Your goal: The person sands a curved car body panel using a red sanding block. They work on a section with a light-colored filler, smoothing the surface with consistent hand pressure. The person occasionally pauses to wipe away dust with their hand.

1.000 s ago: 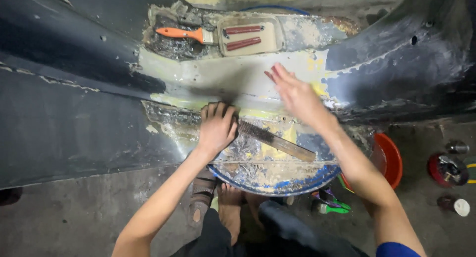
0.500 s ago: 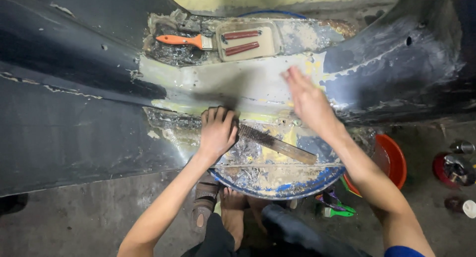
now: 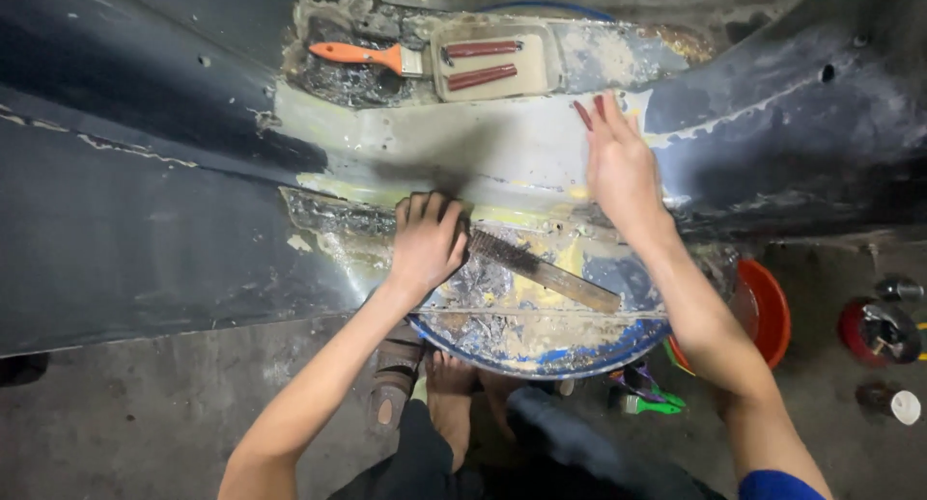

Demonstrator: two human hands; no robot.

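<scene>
While our left hand (image 3: 428, 241) is curled shut around one end of the wire brush (image 3: 541, 268), pressing its bristled end against the lower lip of the dark car body panel (image 3: 145, 230), our right hand (image 3: 623, 167) lies open and flat on the pale grey filler patch (image 3: 463, 148) higher up. The brush's handle slants down to the right over the blue-rimmed drum (image 3: 541, 360) beneath the panel. We judge the work partly done: the middle band looks smooth and grey, but the strip along the lip is yellow, flaky and rough, and crusted residue clings to the recess above. Up there an orange-handled paintbrush (image 3: 362, 56) and a tan tray with two red-handled tools (image 3: 492, 61) rest just beside each other, well apart from both hands. Open room runs left along the dark panel; to the right the curved edge and the red bucket (image 3: 768, 312) close things in, and our feet sit just under the drum.
</scene>
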